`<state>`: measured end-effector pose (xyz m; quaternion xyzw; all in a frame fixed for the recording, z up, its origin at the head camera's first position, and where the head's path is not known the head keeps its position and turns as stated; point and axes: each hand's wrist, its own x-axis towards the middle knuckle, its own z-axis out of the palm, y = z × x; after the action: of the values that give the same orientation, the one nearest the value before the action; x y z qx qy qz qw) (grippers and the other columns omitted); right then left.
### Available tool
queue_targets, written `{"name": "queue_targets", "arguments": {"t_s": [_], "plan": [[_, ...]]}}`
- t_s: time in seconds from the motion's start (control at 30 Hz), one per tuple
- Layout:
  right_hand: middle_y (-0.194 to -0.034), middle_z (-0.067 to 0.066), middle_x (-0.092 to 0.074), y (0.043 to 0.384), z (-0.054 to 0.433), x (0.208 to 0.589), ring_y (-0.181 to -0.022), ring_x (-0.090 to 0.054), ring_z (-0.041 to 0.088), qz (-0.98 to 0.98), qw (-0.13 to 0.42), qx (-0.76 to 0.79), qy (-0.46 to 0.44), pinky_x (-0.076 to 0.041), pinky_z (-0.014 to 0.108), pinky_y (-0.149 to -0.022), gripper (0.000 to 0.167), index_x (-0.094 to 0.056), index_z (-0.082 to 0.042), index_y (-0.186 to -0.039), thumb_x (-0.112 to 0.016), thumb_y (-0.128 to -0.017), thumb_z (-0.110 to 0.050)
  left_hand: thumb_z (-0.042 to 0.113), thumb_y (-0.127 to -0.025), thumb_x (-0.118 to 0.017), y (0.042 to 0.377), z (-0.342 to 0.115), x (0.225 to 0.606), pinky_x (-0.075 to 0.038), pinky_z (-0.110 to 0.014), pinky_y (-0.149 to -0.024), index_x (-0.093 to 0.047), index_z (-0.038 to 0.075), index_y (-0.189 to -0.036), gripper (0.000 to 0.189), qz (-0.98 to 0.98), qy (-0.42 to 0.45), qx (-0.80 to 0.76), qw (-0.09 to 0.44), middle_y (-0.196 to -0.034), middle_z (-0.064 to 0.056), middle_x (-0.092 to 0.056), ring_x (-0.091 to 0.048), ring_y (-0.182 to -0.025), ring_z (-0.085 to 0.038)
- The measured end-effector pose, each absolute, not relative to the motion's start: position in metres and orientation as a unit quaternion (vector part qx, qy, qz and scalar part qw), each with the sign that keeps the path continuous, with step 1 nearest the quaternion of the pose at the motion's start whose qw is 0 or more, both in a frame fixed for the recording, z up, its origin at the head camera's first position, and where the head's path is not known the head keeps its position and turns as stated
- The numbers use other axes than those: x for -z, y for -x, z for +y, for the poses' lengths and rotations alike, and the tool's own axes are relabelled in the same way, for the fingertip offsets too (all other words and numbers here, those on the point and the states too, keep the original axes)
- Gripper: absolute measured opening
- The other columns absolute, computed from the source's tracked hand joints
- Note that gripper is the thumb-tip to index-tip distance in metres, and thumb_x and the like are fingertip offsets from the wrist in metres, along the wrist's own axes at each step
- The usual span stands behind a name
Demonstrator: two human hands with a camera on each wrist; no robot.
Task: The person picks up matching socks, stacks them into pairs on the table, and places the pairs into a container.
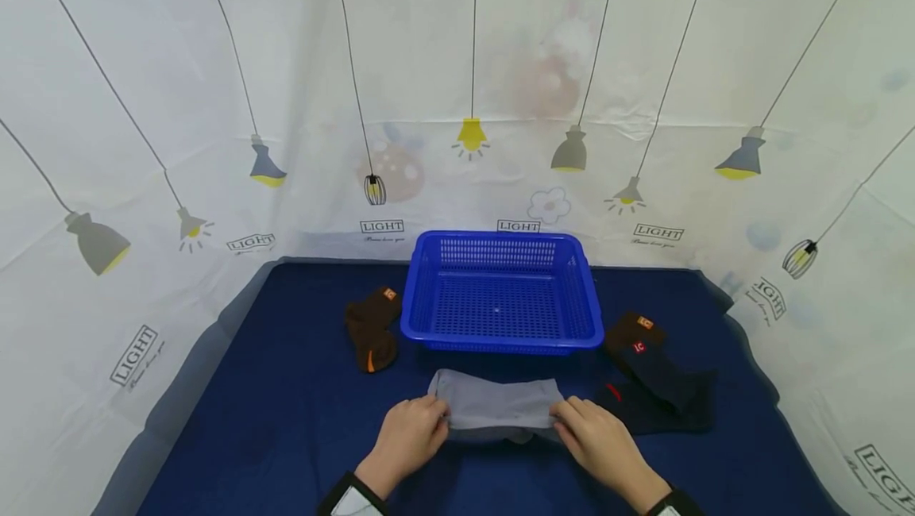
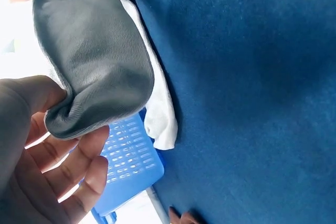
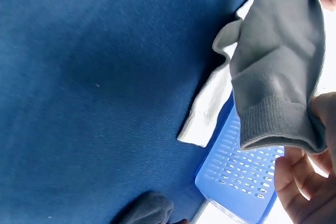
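Note:
A grey sock [image 1: 500, 405] is stretched sideways between both hands in front of the blue basket. My left hand [image 1: 411, 433] pinches one end between thumb and fingers. The other end, with a ribbed cuff, is pinched by my right hand [image 1: 600, 440]. The wrist views show the grey sock [image 2: 94, 56] raised, its underside in shade. Behind it a paler sock [image 3: 205, 114] lies on the blue cloth; in the head view I cannot clearly tell the two apart.
A blue plastic basket [image 1: 500, 345] stands beyond the hands. To its left lies a brown sock [image 1: 368, 325] with orange marks. On the right another brown sock [image 1: 629, 329], a navy sock [image 1: 661, 373] and a black sock [image 1: 696, 409] overlap. Printed white sheeting [image 1: 443, 40] surrounds the table.

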<state>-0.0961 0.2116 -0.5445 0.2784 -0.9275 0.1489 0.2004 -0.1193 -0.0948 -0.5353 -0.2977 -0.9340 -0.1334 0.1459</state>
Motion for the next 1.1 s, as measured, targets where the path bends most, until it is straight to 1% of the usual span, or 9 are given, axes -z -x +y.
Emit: {"name": "queue_targets", "arguments": {"t_s": [0.13,0.23,0.4,0.53,0.67,0.9,1.1], "plan": [[-0.073,-0.014,-0.048,0.109,0.211,0.545,-0.059,-0.04,-0.001,-0.927,0.209,-0.139,-0.279,-0.036,0.017,-0.051,0.021,-0.061,-0.019,-0.091,-0.074,-0.074,-0.016,0.014,-0.074,-0.068,0.129,-0.094,0.541,-0.037,-0.022,-0.045,-0.065,0.017,-0.076,0.005,-0.938,0.29,0.133,0.136,-0.065,0.008,-0.055,-0.047,-0.049,-0.005],[-0.073,-0.012,-0.05,0.12,0.209,0.545,-0.059,-0.044,0.001,-0.926,0.212,-0.137,-0.28,-0.037,0.018,-0.051,0.02,-0.062,-0.018,-0.09,-0.074,-0.075,-0.017,0.015,-0.075,-0.066,0.137,-0.093,0.545,-0.039,-0.023,-0.046,-0.066,0.017,-0.077,0.003,-0.942,0.281,0.134,0.121,-0.067,0.008,-0.057,-0.05,-0.051,-0.006],[-0.075,-0.01,-0.055,0.135,0.206,0.546,-0.059,-0.05,0.006,-0.931,0.212,-0.127,-0.27,-0.04,0.021,-0.05,0.016,-0.063,-0.019,-0.089,-0.072,-0.076,-0.018,0.016,-0.076,-0.065,0.15,-0.092,0.55,-0.042,-0.025,-0.048,-0.067,0.016,-0.078,0.003,-0.945,0.275,0.127,0.125,-0.069,0.006,-0.06,-0.056,-0.056,-0.008],[-0.075,-0.008,-0.056,0.145,0.204,0.552,-0.06,-0.052,0.008,-0.932,0.216,-0.12,-0.266,-0.041,0.024,-0.051,0.014,-0.063,-0.018,-0.088,-0.072,-0.077,-0.017,0.016,-0.076,-0.064,0.158,-0.092,0.554,-0.042,-0.026,-0.048,-0.068,0.018,-0.079,0.005,-0.947,0.267,0.126,0.125,-0.069,0.006,-0.06,-0.056,-0.057,-0.009],[-0.074,-0.007,-0.056,0.152,0.202,0.561,-0.061,-0.053,0.01,-0.934,0.217,-0.119,-0.259,-0.042,0.027,-0.052,0.014,-0.063,-0.017,-0.087,-0.072,-0.076,-0.016,0.016,-0.077,-0.064,0.166,-0.091,0.558,-0.043,-0.027,-0.048,-0.069,0.018,-0.079,0.005,-0.951,0.255,0.131,0.114,-0.069,0.006,-0.06,-0.057,-0.057,-0.01],[-0.073,-0.004,-0.054,0.162,0.199,0.574,-0.063,-0.053,0.015,-0.94,0.209,-0.108,-0.245,-0.043,0.031,-0.053,0.013,-0.061,-0.016,-0.084,-0.071,-0.076,-0.016,0.019,-0.076,-0.066,0.177,-0.09,0.565,-0.044,-0.029,-0.049,-0.066,0.018,-0.08,0.004,-0.958,0.234,0.135,0.101,-0.071,0.005,-0.061,-0.059,-0.059,-0.013],[-0.074,-0.001,-0.054,0.169,0.197,0.584,-0.065,-0.053,0.019,-0.936,0.23,-0.106,-0.246,-0.044,0.035,-0.056,0.014,-0.06,-0.014,-0.083,-0.072,-0.075,-0.015,0.021,-0.077,-0.067,0.184,-0.09,0.572,-0.044,-0.029,-0.049,-0.066,0.018,-0.076,0.004,-0.961,0.213,0.141,0.104,-0.07,0.005,-0.059,-0.059,-0.059,-0.013]]}}
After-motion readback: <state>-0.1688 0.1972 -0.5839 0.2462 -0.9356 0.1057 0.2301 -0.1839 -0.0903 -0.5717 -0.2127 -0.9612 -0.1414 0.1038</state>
